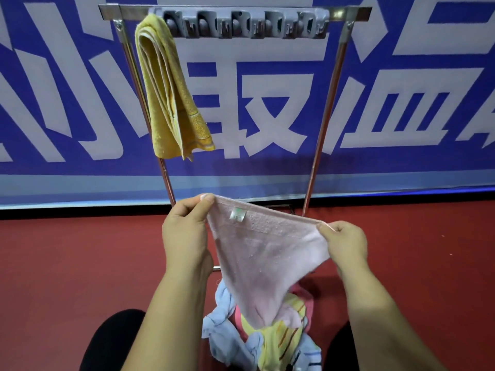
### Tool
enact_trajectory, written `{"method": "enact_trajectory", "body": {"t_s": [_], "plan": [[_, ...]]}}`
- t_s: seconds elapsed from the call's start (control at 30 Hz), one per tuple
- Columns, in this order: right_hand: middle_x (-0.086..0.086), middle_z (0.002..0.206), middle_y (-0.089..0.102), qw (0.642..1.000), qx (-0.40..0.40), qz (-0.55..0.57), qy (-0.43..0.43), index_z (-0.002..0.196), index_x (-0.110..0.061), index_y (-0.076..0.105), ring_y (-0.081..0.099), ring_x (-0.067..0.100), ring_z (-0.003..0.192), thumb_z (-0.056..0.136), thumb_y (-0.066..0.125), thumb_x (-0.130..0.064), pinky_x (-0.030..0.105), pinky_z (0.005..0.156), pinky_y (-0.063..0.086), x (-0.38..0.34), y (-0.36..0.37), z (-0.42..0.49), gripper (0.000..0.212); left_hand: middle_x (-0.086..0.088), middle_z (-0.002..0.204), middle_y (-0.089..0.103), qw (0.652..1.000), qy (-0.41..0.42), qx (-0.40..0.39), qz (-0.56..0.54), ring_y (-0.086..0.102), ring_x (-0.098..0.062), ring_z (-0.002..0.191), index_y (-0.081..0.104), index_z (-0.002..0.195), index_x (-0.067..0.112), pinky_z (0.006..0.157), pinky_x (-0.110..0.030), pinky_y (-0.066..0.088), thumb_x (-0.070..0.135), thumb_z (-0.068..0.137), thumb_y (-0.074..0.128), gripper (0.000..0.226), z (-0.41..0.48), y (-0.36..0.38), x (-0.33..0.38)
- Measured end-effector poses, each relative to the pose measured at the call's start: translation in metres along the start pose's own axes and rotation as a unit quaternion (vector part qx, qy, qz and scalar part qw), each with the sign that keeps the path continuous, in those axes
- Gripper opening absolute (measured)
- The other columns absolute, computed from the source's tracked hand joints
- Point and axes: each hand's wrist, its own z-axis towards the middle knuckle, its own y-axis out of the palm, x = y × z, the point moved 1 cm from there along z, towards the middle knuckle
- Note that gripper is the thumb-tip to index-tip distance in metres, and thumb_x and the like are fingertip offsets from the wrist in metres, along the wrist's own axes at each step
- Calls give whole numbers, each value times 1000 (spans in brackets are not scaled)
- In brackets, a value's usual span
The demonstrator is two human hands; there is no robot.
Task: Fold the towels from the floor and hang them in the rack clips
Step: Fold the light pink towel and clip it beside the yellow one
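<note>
Folding step: left hand [184, 228] and right hand [342, 242] each pinch a corner of the pink towel [267, 253] above the six o'clock pile [270, 341]. Next, probably: corners together, then the twelve o'clock clips [246, 22].

White "最" on blue banner [267, 170]

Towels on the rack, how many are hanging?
1. The yellow towel hangs at the left end of the rack. The pink towel is held by the left hand and right hand; more lie in a heap below.
</note>
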Motion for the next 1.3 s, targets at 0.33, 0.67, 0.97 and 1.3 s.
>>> {"method": "enact_trajectory", "body": {"t_s": [0.33, 0.67, 0.97, 1.3], "plan": [[16, 80, 66, 920, -140, 364, 50, 96, -10, 73, 58, 21, 65, 96, 56, 8, 31, 57, 46, -74, 6, -67, 25, -4, 76, 71, 994, -27, -86, 55, 64, -16, 69, 77, 88, 4, 71, -32, 56, 11, 96, 76, 11, -24, 13, -25], [17, 93, 80, 899, -197, 391, -20, 108, -5, 73, 76, 21, 81, 94, 67, 10, 24, 69, 61, -118, -7, -104, 22, -15, 105, 81, 985, 9, -174, 13, 78, -30, 102, 81, 104, 3, 93, -41, 60, 14, 97, 73, 15, -49, 26, 10], [3, 71, 73, 919, -136, 293, -225, 89, -15, 78, 68, 13, 64, 90, 80, -8, 26, 63, 57, -166, -31, -113, 8, -10, 103, 82, 969, 86, -232, 19, 79, -29, 101, 83, 106, 10, 91, -40, 62, 18, 95, 75, 16, -67, 46, 66], [11, 60, 62, 949, -90, 218, -207, 79, -17, 73, 53, 19, 55, 88, 86, -29, 47, 57, 50, -150, -22, -105, 20, -6, 104, 83, 951, 97, -281, 82, 78, -21, 105, 82, 109, 11, 94, -34, 59, 12, 94, 75, 16, -68, 45, 60]]}}
